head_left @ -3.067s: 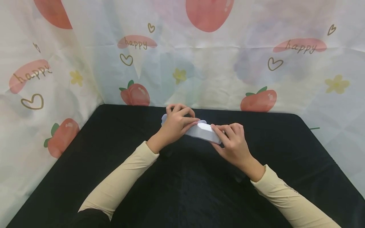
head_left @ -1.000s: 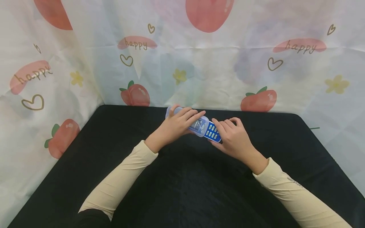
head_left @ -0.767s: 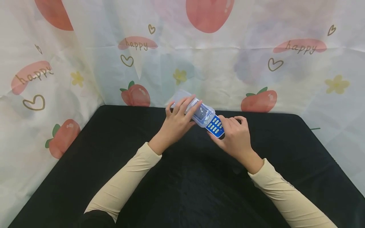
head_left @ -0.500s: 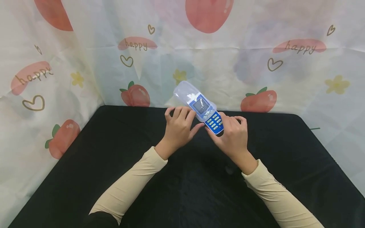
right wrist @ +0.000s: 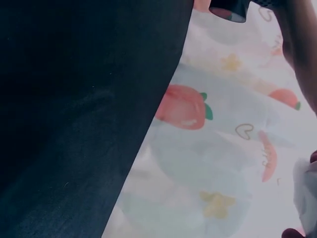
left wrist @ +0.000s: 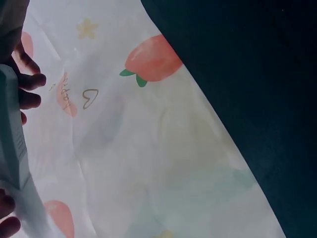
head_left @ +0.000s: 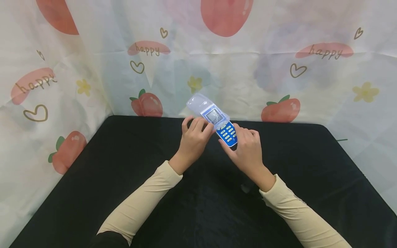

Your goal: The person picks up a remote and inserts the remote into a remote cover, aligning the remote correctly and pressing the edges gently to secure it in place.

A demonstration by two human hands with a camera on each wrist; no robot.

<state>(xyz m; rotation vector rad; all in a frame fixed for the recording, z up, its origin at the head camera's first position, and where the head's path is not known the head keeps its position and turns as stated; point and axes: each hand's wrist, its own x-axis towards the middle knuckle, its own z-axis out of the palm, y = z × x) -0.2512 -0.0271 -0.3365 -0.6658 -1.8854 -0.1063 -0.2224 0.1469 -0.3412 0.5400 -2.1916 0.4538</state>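
Observation:
A toy phone (head_left: 214,115) is held up before the backdrop, tilted with its upper end to the left. It has a clear, milky cover over a screen picture and a blue keypad (head_left: 227,133) with pale buttons. My right hand (head_left: 246,148) grips the keypad end, thumb on the near edge and fingers on the far one. My left hand (head_left: 195,141) has curled fingers at the cover's lower left edge, its thumb hidden. In the left wrist view the phone's pale side (left wrist: 11,139) shows between fingers; the right wrist view catches only a pale edge (right wrist: 306,193).
A black cloth-covered table (head_left: 198,206) lies under both forearms. Behind and to the left hangs a pale fabric backdrop (head_left: 229,75) printed with strawberries, hearts and "happy".
The phone turned from its whitish side to its screen and keypad, then tilted up and dipped slightly. My left hand slid off the screen to the lower edge; my right kept its grip.

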